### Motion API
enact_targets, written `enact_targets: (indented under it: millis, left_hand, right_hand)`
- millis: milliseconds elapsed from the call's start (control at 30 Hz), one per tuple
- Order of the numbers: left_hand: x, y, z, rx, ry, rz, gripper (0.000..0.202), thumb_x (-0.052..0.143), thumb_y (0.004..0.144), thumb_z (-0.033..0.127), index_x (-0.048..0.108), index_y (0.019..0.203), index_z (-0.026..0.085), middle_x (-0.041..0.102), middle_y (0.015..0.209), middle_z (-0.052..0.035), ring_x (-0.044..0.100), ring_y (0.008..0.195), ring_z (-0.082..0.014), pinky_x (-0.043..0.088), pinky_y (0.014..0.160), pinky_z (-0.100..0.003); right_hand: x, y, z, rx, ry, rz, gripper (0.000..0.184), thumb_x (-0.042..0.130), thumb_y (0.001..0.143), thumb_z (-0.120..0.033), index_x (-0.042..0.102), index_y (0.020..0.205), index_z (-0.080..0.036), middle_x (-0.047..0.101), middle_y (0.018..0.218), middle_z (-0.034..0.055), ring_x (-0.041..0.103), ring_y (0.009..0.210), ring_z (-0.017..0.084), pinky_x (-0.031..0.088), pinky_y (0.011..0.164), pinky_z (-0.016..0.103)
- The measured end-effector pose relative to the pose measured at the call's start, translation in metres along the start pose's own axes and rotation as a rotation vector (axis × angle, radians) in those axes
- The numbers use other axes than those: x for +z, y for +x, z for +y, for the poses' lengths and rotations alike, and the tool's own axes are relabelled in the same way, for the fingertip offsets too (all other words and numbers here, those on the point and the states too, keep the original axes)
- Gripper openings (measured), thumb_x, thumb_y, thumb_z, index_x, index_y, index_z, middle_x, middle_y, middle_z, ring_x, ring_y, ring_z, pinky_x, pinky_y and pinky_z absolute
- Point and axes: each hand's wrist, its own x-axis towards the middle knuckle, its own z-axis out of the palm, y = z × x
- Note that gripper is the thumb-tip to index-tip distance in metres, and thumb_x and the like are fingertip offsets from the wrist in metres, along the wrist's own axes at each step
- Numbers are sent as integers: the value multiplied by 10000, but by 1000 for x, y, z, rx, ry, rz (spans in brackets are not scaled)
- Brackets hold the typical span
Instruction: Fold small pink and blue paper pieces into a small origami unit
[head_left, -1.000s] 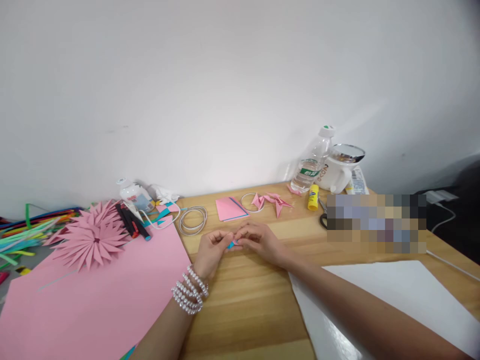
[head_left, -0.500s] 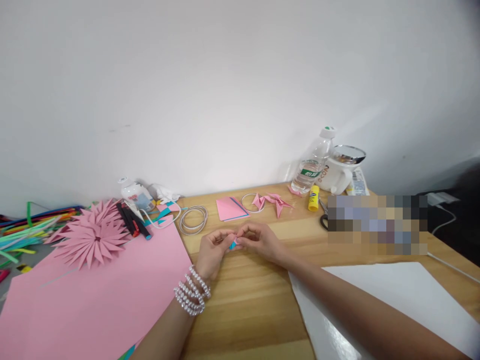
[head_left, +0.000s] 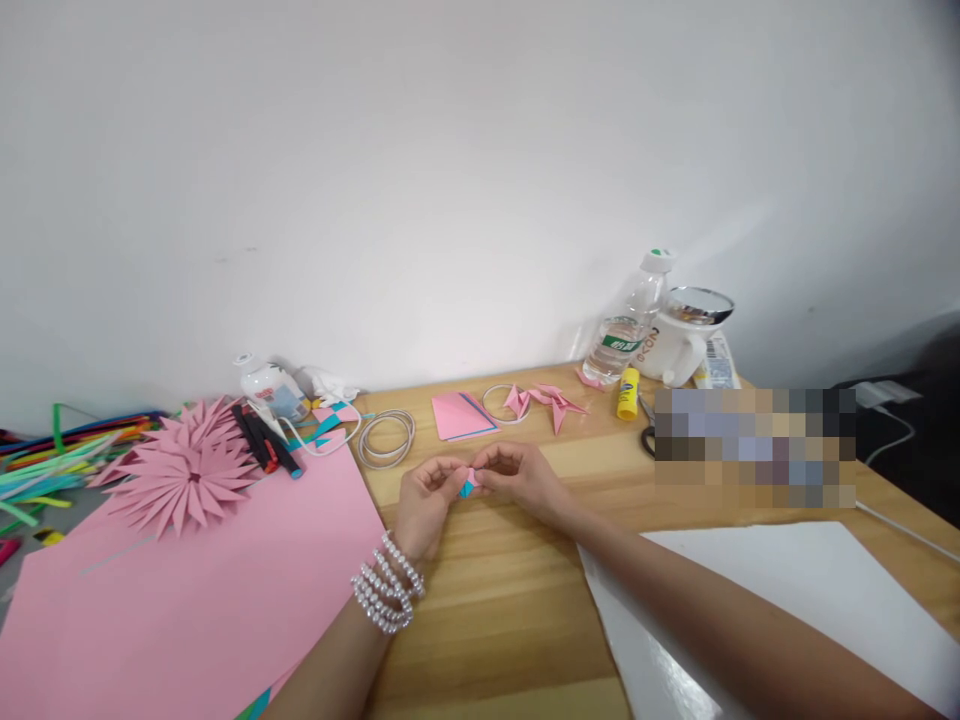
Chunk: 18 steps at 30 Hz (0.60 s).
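Observation:
A small folded piece of pink and blue paper (head_left: 468, 486) is pinched between my two hands, just above the wooden table. My left hand (head_left: 429, 498), with pearl bracelets (head_left: 384, 590) at the wrist, grips its left side between thumb and fingers. From the right, my right hand (head_left: 517, 482) pinches the other side; the fingertips hide part of the folds. Beyond the hands lie a stack of pink paper squares (head_left: 459, 417) and several folded pink paper shapes (head_left: 556, 404).
Large pink sheets (head_left: 202, 610) cover the left, with a spiky pink paper flower (head_left: 191, 478) and markers (head_left: 262, 440) on top. At the back right stand a water bottle (head_left: 619, 335), a white mug (head_left: 667, 350) and a glue stick (head_left: 628, 394). White sheet (head_left: 795, 590) at right.
The fingers have shifted slightly on the folded paper, and more of its pink and blue faces shows between them. Both hands otherwise stay in place.

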Motion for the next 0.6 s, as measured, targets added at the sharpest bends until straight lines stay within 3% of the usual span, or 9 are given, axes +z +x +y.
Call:
enact_targets:
  millis: [600]
  left_hand:
    - [-2,1,0,12,24,-5,195,719,582,248,634,691,110,665,611,-34,592,507,-115,485,548,-230]
  right_hand:
    - [-4,-2,-6,64,45,-32,238,718,564,-329,619,667,-139,638,614,2,563,530,99,449,569,241]
